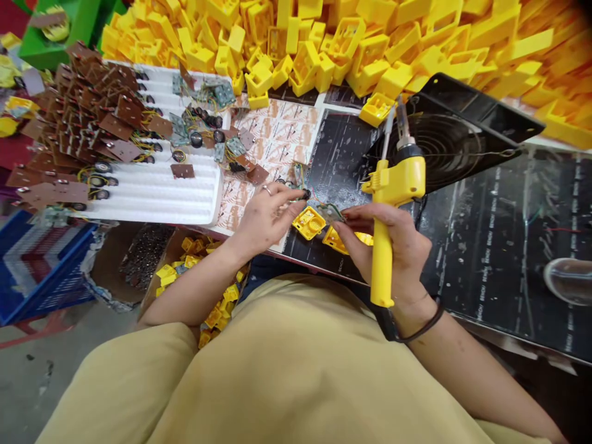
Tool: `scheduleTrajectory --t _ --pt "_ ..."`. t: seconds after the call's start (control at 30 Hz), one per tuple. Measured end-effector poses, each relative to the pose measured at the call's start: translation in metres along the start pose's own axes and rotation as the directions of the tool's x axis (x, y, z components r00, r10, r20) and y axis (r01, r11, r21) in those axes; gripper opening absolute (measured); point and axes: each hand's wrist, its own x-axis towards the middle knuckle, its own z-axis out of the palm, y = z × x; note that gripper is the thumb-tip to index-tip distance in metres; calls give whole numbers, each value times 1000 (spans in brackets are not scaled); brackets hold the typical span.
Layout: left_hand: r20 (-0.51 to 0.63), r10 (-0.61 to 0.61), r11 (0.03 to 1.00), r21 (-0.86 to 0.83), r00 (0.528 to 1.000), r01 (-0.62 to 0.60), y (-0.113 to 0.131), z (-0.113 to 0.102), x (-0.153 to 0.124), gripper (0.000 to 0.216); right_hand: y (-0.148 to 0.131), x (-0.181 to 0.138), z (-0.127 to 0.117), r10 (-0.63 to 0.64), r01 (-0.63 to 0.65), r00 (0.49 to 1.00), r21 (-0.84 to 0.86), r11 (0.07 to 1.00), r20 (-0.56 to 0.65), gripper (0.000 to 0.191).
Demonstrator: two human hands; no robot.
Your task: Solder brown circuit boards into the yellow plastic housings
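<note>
My left hand is closed in a pinch on a small black round part with thin wires. Those wires run toward a small green circuit board, whose edge sits between the thumb and forefinger of my right hand. The same hand also holds a yellow soldering gun, its handle hanging down across the palm and its metal tip pointing up and away. Below the board lies an open yellow plastic housing. Another yellow housing is partly hidden behind my right thumb.
A heap of yellow housings lines the back. To the left, a white foam tray bears many brown boards with wired parts. A black fan stands behind the soldering gun. At far right is a clear cup.
</note>
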Motion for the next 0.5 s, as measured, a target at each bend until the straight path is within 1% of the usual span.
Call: scheduleTrajectory --t 0.1,0.13,0.2,0.23,0.27,0.33,0.37,0.4,0.43,0.47,0.5 --pt "-37 -9 1000 -2 999 9 6 10 3 45 -2 0 3 -54 54 998 -59 997 -10 27" --pt "-24 -24 999 -35 999 23 7 11 6 45 -3 -1 4 -78 77 997 -83 994 -7 27" --pt "33 -85 980 -178 996 90 7 13 10 42 -3 -2 7 -120 119 993 -120 986 2 26" --pt "66 -129 950 -279 989 143 7 15 12 41 -3 -2 9 -135 135 991 -130 982 9 25" --pt "93 -180 900 -386 979 202 8 16 14 42 -3 -3 11 -146 146 989 -136 980 12 24" --pt "124 -275 759 -581 954 294 9 19 16 46 -4 -3 14 -156 156 988 -145 977 16 23" --pt "132 -305 693 -648 943 316 9 19 18 47 -4 -2 13 -160 162 987 -150 975 21 22" --pt "138 -318 648 -691 938 321 10 18 20 48 -4 -1 11 -167 170 985 -156 973 31 21" --pt "141 -315 632 -707 939 318 10 14 22 47 -5 -1 6 -175 180 984 -162 970 45 21" --pt "147 -293 651 -693 945 309 10 9 25 45 -6 0 -1 -184 192 981 -167 967 63 21" --pt "160 -252 703 -648 954 294 10 3 28 42 -7 0 -11 -192 204 978 -169 964 81 20"
